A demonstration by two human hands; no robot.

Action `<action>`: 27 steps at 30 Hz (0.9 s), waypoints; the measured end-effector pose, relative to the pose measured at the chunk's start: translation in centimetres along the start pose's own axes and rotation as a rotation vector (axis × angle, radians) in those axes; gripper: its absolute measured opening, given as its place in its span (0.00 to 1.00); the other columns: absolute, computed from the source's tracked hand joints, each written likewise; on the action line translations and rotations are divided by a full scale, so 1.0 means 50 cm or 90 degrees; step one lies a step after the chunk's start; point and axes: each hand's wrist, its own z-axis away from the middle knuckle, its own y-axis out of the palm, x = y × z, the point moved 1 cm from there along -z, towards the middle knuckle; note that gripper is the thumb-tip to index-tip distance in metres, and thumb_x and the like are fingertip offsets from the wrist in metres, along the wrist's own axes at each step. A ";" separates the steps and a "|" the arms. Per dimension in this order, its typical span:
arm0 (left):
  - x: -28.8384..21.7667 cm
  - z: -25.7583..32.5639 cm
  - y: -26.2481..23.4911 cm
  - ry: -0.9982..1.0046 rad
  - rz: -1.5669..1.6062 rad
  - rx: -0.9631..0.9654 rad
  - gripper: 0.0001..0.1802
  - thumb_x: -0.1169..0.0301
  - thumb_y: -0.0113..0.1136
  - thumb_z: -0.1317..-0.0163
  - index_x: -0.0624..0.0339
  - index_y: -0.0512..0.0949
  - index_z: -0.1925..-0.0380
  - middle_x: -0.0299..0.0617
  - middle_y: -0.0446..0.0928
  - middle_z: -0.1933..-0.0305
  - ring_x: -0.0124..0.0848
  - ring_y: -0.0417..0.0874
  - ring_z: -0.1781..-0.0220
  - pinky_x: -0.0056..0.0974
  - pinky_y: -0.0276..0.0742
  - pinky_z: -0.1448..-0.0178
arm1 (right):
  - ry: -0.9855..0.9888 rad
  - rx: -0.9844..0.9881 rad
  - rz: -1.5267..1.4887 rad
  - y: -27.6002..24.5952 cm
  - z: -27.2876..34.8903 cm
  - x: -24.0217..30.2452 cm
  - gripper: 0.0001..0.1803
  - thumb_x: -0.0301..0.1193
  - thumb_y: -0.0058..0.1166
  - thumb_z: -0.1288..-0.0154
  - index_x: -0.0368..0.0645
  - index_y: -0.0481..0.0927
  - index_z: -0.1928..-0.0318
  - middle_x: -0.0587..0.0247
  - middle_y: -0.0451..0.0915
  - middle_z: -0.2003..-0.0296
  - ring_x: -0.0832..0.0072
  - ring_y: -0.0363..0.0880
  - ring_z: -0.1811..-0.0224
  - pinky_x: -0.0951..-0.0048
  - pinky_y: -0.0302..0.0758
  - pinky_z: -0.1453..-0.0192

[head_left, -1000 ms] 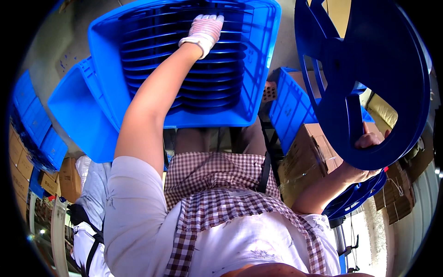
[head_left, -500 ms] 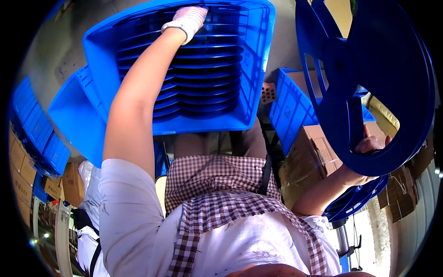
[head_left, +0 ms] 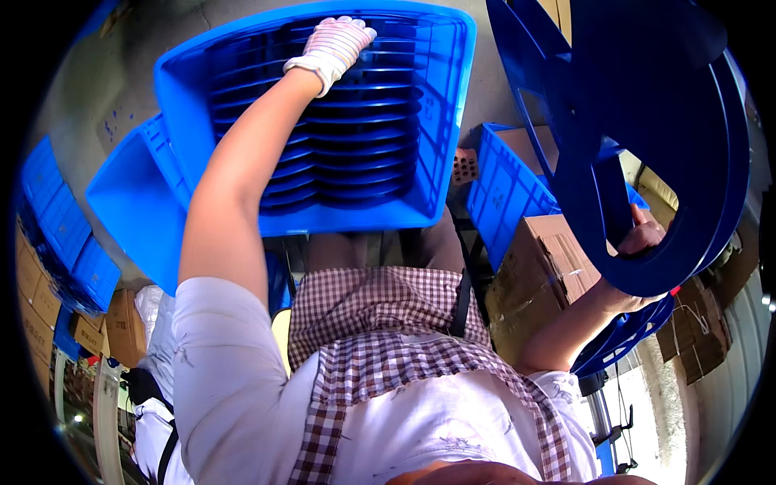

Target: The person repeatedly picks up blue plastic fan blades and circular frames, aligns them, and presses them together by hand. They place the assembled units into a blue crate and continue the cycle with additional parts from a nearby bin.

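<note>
My right hand point(head_left: 643, 238), bare, grips the lower rim of a large blue plastic reel point(head_left: 582, 121). Some of its fingers come through a cut-out in the flange. The reel is raised at the right, tilted, with its two flanges apart. My left hand point(head_left: 335, 48), in a white striped glove, reaches into a blue plastic crate point(head_left: 166, 89). Its fingers curl at the far end of a row of blue discs point(head_left: 364, 137) standing on edge there. What those fingers hold, if anything, is hidden.
A second blue crate point(head_left: 133, 210) sits at the left, another blue crate point(head_left: 505, 190) at the right. Beside that one is a cardboard box point(head_left: 525, 275). More blue reels point(head_left: 626, 339) lie below my right hand. Stacked blue crates point(head_left: 65, 218) and cartons stand far left.
The reel in my right hand has shifted slightly left and turned a little more edge-on. My left hand has come slightly nearer over the discs, and its curled fingers show more.
</note>
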 end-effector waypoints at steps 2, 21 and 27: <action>-0.019 0.063 -0.028 -0.001 0.055 -0.015 0.21 0.78 0.59 0.44 0.51 0.77 0.49 0.50 0.79 0.54 0.45 0.80 0.51 0.44 0.77 0.44 | 0.054 0.010 -0.030 -0.017 0.011 -0.069 0.21 0.45 0.37 0.26 0.42 0.72 0.68 0.67 0.69 0.76 0.80 0.69 0.76 0.76 0.74 0.60; -0.289 0.593 -0.149 -0.159 0.408 0.076 0.17 0.72 0.61 0.50 0.53 0.81 0.57 0.44 0.80 0.61 0.43 0.81 0.60 0.44 0.78 0.55 | -0.198 0.447 -0.248 0.418 -0.201 0.046 0.17 0.32 0.56 0.33 0.40 0.79 0.47 0.55 0.83 0.65 0.75 0.78 0.67 0.75 0.75 0.60; -0.333 0.578 -0.129 -0.140 0.467 0.072 0.14 0.67 0.60 0.45 0.52 0.80 0.57 0.45 0.81 0.60 0.43 0.82 0.59 0.43 0.78 0.58 | -0.383 0.384 -0.254 0.437 -0.212 0.043 0.16 0.31 0.58 0.34 0.41 0.80 0.48 0.56 0.81 0.72 0.76 0.75 0.74 0.77 0.73 0.65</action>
